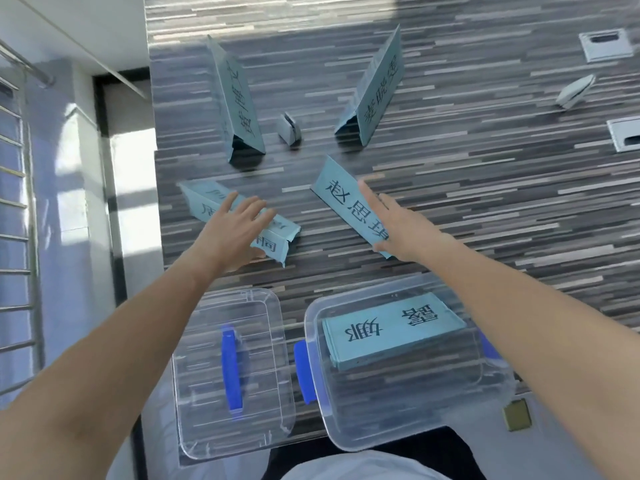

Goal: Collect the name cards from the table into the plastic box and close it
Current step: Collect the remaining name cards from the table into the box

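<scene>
Several pale blue tent name cards stand on the striped table. My left hand [235,230] lies spread over the near left card [273,237], fingers apart. My right hand [394,226] rests flat against the right side of the near right card [349,206]. Two more cards stand farther back, one at the left [235,98] and one at the right [377,95]. The clear plastic box [498,386] with blue latches sits at the front edge, open, holding a flattened card [391,329]. Its clear lid [277,393] with a blue handle lies to the left of it.
A small white clip-like holder [289,128] sits between the far cards, another [575,91] lies at the far right. Two metal cable grommets [606,45] [627,133] are set in the table. A small olive square [517,414] lies by the box. Railing and floor lie left.
</scene>
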`<control>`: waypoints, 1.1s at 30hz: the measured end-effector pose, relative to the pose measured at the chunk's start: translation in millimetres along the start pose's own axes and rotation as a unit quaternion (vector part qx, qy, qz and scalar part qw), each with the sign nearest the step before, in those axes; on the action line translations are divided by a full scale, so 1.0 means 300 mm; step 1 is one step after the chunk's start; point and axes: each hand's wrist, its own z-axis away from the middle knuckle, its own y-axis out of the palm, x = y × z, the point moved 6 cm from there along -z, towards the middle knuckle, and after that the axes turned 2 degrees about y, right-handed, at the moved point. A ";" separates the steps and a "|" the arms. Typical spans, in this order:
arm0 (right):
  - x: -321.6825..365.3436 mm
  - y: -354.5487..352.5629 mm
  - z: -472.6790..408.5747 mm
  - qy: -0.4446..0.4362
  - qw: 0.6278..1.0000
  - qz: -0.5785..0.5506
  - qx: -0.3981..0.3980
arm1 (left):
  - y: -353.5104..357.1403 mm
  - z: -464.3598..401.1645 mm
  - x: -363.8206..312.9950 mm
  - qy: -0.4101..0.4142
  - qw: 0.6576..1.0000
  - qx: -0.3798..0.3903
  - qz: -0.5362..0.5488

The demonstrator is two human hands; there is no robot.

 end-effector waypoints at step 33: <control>-0.078 -0.336 0.414 -0.106 0.932 -0.187 -0.293 | -0.628 0.212 -0.470 -0.148 0.974 -0.167 -0.028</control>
